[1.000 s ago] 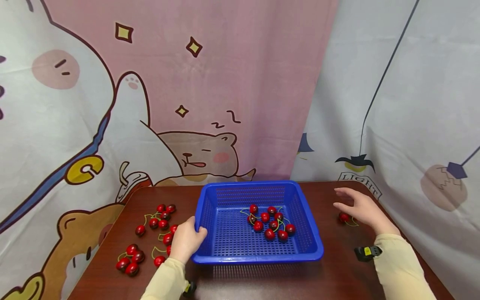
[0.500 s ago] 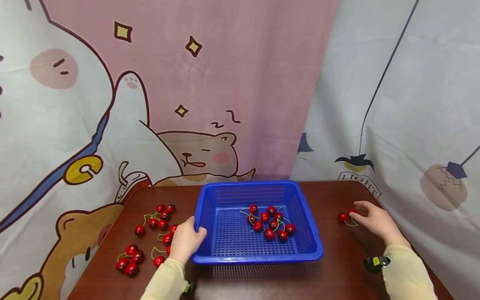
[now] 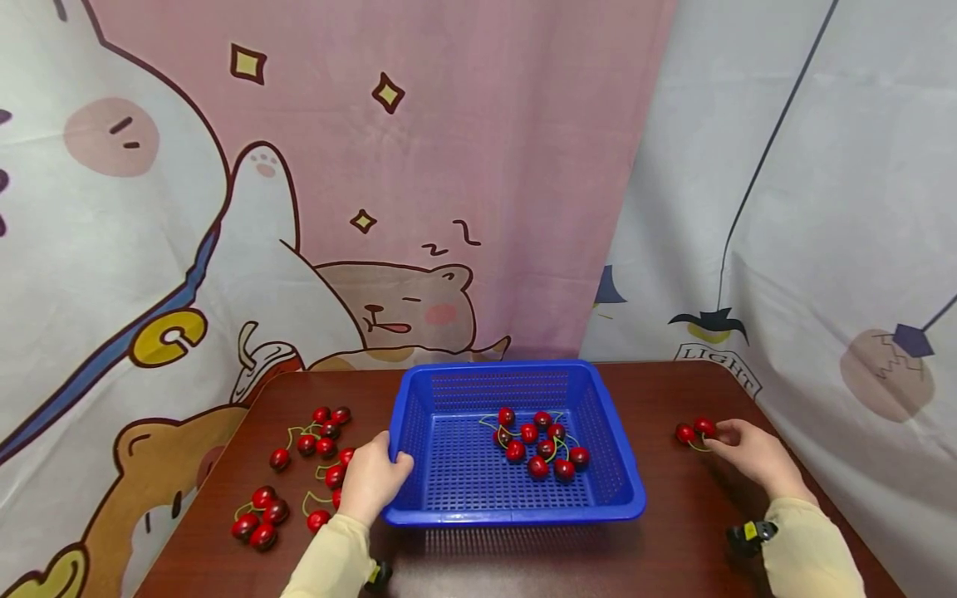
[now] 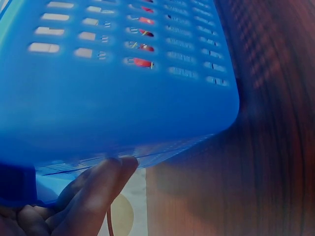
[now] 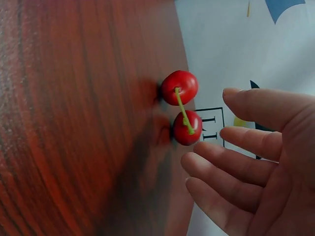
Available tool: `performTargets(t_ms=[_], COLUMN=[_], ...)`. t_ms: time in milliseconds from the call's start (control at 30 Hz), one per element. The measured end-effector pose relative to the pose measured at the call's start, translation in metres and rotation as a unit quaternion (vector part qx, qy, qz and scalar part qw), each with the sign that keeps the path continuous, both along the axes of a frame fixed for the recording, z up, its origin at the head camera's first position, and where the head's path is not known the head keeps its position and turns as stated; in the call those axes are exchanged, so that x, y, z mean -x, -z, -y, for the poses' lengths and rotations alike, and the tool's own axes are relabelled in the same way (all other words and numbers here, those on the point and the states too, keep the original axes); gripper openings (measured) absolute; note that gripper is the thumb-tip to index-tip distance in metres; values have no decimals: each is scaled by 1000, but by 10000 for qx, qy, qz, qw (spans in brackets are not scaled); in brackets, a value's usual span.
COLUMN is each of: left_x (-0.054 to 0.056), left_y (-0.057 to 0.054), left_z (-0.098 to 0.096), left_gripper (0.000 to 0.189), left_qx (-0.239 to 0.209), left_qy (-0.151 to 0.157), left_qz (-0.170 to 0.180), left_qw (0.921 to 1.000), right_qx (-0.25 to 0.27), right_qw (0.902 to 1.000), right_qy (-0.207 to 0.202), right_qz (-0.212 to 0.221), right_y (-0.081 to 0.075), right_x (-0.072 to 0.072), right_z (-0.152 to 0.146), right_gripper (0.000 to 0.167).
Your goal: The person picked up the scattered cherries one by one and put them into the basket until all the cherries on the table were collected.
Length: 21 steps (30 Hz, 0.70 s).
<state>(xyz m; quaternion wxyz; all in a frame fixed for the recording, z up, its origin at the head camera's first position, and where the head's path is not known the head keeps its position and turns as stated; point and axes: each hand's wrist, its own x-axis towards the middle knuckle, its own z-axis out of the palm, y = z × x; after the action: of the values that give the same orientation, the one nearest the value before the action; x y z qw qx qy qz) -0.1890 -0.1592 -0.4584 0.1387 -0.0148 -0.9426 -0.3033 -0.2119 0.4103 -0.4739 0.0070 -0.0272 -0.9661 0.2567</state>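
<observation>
A blue plastic basket (image 3: pixel 516 517) stands on the table with several red cherries (image 3: pixel 529 433) inside, mostly right of its middle. My left hand (image 3: pixel 371 480) grips its left rim, thumb over the top; the left wrist view shows the fingers (image 4: pixel 98 191) against the basket's outer side. To the right of the basket lies a pair of cherries (image 5: pixel 180 88) joined by a green stem (image 5: pixel 181 107). Just beside this pair is my right hand (image 3: pixel 755 455), thumb and fingers parted in the right wrist view. Whether a fingertip touches the nearer cherry I cannot tell.
Several more cherries (image 3: pixel 262 519) lie in loose groups on the brown wooden table (image 3: pixel 523 573), left of the basket. My left hand partly covers some of them. A printed cloth (image 3: pixel 546 183) hangs behind the table's back edge.
My right hand has moved right and down from above the cherry pair to beside it, so both cherries now show. The left hand and the basket have stayed put.
</observation>
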Motion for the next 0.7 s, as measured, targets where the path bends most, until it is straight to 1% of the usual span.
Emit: performTargets(t_ms=[167,267,333,533,700], left_x=[0,0,0,0,-1], left_y=[0,-1,-1,-2,-2], left_z=[0,0,0,-1,-1], left_gripper=[11,13,13,13,13], left_qx=[-20,-53,-74,-72,-69], left_qy=[-9,-10,-9,-7,-10], left_qz=[96,195,219,218,234], left_qw=[10000,9998,9997,9997,9997], right_qx=[73,365,600,1126,1349], right_qw=[9993,9973,9953,9897,9858], right_qy=[137,244,290,335,411], right_qz=[336,596,710,817,916], right_y=[3,6,7,12,15], right_x=[1,1,1,3,3], right_z=[-2,-2,-1,1,1], right_gripper=[58,55,50,35,28])
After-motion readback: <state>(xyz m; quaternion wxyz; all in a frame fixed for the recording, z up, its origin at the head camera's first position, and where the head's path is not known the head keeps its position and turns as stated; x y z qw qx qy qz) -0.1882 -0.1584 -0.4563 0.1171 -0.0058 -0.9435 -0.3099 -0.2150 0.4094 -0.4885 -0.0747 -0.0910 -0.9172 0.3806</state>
